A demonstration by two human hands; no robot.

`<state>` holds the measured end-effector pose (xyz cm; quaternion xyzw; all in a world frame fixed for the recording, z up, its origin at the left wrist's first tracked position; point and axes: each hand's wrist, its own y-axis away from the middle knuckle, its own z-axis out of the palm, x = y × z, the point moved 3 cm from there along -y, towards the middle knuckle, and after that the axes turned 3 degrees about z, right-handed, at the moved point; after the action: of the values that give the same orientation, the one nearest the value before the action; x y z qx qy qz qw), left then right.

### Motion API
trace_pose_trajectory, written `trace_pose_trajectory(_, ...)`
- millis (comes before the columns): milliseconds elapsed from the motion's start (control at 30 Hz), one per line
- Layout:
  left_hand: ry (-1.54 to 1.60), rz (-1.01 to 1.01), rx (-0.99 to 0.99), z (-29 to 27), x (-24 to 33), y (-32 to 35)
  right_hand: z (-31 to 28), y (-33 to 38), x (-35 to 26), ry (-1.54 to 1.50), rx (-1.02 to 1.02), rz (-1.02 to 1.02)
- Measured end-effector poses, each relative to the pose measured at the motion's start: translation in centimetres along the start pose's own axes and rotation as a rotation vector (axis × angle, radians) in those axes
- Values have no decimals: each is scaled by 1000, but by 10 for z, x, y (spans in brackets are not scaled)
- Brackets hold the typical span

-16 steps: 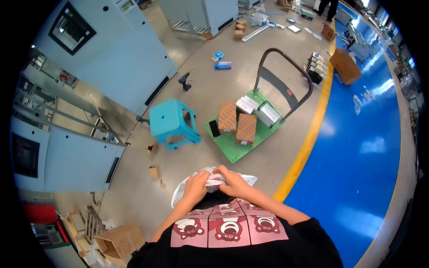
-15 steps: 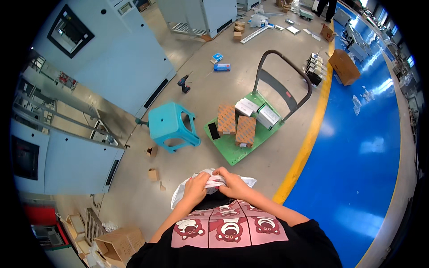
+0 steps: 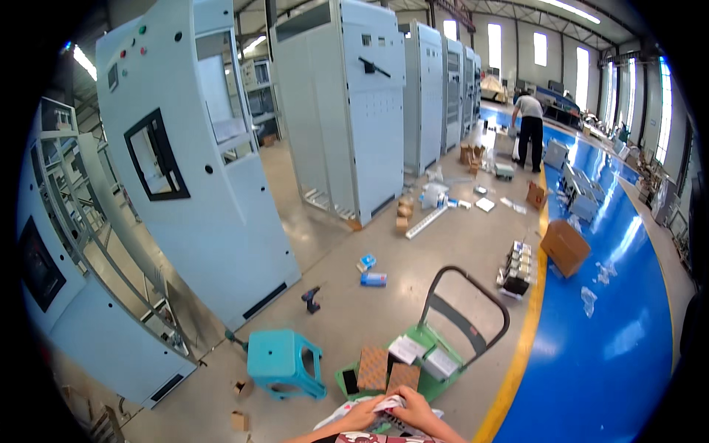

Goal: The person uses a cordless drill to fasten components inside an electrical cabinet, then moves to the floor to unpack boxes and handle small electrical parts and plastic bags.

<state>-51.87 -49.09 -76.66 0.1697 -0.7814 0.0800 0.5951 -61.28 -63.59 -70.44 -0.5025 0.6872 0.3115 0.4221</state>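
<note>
Close to my body, at the lower edge, both hands grip the bunched top of a white plastic bag (image 3: 390,403) with some reddish print. My left hand (image 3: 360,416) is closed on its left side, my right hand (image 3: 415,407) on its right. The rest of the bag spreads out below the hands and is partly cut off by the picture's edge. Just beyond them stands a green platform trolley (image 3: 430,341) with a dark handle. On it lie two brown patterned boxes (image 3: 373,368), white boxes (image 3: 441,363) and a black phone (image 3: 350,382).
Left of the trolley stands a turquoise stool (image 3: 275,353). A cordless drill (image 3: 311,300) and a blue package (image 3: 374,279) lie on the floor. Tall grey cabinets (image 3: 377,111) line the left. A yellow line (image 3: 526,354) borders blue flooring. Far off, a person (image 3: 529,125) bends over.
My view has tilted up, so cabinets and the far hall now show, and the floor things sit lower. My hands still hold the bag, now nearer the picture's lower edge.
</note>
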Motion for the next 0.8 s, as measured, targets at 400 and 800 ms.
trace_pose_trajectory(400, 25, -43, 605, 46, -7, -87, -191, -84, 147, -145, -230, 78)
trace_pose_trajectory(800, 473, -289, 1310, 99, 61, -135, -379, -216, 291, 509, 274, 11)
